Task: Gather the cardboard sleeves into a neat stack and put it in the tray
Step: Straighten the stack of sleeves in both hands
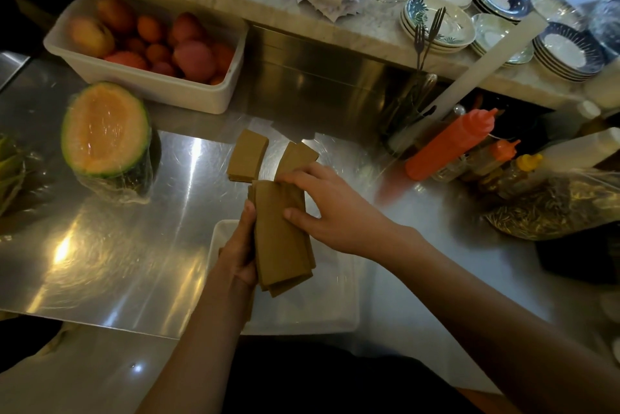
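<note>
The left hand (240, 251), low in the centre of the frame, is closed around the left edge of a stack (281, 239) of brown sleeves, thumb up along the side, holding it clear above the tray (339, 313). The right hand (332, 209) reaches in from the lower right, palm down: its thumb presses the stack's face while its fingers curl over the top end, where they also touch a second bunch (297, 155) lying just beyond. Whether those fingers have hold of that bunch or only rest on it, I cannot tell. The held stack's long axis runs from frame centre down toward the lower edge, its lower ends fanned and uneven. Two loose groups are left on the table (117, 262), both just above the hands: the bunch at the right fingertips, and a pile (246, 155) slightly to its left, each lying lengthwise up the frame. The right hand is nearer to both, so the next pickup looks to be its job, the left serving as holder. The white tray sits directly under the stack, so the final drop is short.
</note>
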